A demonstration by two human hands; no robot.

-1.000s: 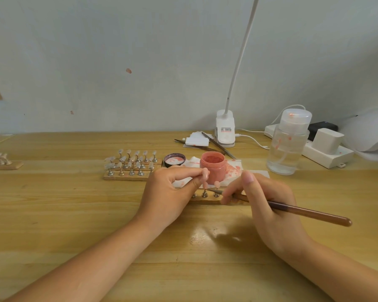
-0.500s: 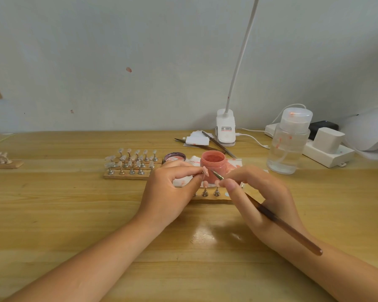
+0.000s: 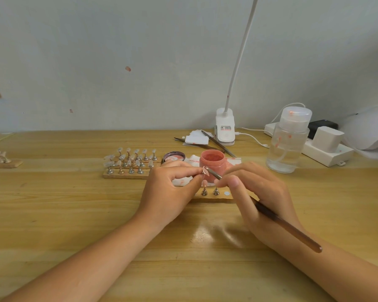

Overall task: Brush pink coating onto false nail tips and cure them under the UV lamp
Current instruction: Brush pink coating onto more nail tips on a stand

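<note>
Her left hand (image 3: pixel 168 192) pinches one nail tip (image 3: pixel 205 171) on its stand; her right hand (image 3: pixel 258 192) grips one brush (image 3: pixel 271 214), bristles touching the tip, just before one open pink jar (image 3: pixel 212 164). Two stands (image 3: pixel 210 191) sit beneath; one UV lamp (image 3: pixel 367 129) far right.

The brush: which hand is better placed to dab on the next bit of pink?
The right hand. It already grips the brush, whose tip sits at the nail tip pinched by the left hand, just in front of the open pink jar.
</note>
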